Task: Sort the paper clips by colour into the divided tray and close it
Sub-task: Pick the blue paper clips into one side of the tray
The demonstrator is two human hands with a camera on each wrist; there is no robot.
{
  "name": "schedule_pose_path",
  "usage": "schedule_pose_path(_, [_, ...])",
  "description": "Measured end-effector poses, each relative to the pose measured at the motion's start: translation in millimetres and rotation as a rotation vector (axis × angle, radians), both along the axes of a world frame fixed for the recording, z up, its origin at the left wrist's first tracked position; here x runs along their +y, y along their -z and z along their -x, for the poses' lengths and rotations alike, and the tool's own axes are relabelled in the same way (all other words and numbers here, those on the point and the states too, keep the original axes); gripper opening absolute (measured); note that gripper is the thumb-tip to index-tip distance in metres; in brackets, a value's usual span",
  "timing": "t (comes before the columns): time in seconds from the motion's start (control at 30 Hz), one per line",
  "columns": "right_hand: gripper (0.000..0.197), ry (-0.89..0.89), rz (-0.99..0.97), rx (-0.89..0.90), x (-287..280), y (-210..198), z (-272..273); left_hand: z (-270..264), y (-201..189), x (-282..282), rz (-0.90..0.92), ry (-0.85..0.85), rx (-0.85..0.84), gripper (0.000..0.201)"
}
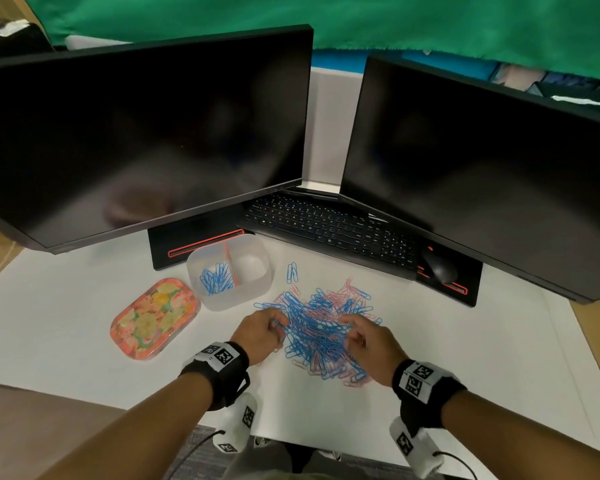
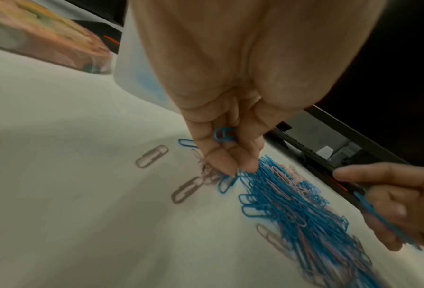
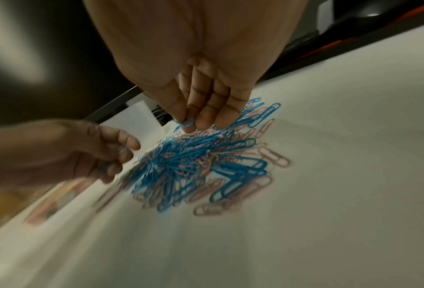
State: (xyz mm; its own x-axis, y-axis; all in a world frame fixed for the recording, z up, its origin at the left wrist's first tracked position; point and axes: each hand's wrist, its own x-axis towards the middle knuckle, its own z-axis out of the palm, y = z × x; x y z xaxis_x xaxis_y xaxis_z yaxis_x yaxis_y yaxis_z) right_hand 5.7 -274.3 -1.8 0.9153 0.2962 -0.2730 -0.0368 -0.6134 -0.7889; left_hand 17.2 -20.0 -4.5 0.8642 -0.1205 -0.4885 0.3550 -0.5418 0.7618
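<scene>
So there's a big tangled pile of blue and pink paper clips (image 1: pixel 321 332) sitting in the middle of the white surface (image 1: pixel 66 306), toward its near edge, with a few strays around the edges of the heap. The left hand (image 1: pixel 262 332) is at the left side of the pile, fingers curled in, and the left wrist view shows a blue clip (image 2: pixel 223 134) tucked in its grip while the fingertips (image 2: pixel 227 167) touch down on the clips at the heap's edge. The right hand (image 1: pixel 368 341) is over the right side of the pile, and its thumb and fingers are pinching another blue clip (image 3: pixel 186 123) just above the heap. The divided tray (image 1: pixel 253 296), a frosted plastic tub with an orange divider, stands a bit farther back and to the left of the pile, open on top. Its left compartment has a bunch of blue clips (image 1: pixel 217 277) in it; the right one shows no clips that I can make out. The lid (image 1: pixel 155 318), all floral and orangey, lies flat on the surface just left of the tray. Behind everything there are two dark monitors (image 1: pixel 146 140), a black keyboard (image 1: pixel 329 230) and a mouse (image 1: pixel 439 266) along the far edge.
</scene>
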Motion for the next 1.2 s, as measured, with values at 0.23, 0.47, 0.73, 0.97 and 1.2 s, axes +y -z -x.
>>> schedule_pose_path(0.23, [0.028, 0.295, -0.234, 0.317, -9, 1, -19, 1, 2, -12, -0.218, 0.223, -0.127, 0.009])
schedule_pose_path(0.47, [0.015, 0.339, -0.174, 0.311, -16, -1, -22, 8, 11, -14, -0.446, 0.449, -0.254, 0.007])
schedule_pose_path(0.73, [0.010, 0.185, 0.079, 0.158, -15, 1, -18, 9, 12, -7, -0.517, 0.487, -0.272, 0.009])
schedule_pose_path(0.97, [0.007, 0.139, 0.141, 0.109, -12, 1, -17, 10, 6, -6, -0.572, 0.489, -0.269, 0.009])
schedule_pose_path(1.2, [0.014, 0.023, 0.188, 0.035, -12, -2, -16, 9, 2, -8, -0.539, 0.481, -0.227, 0.007])
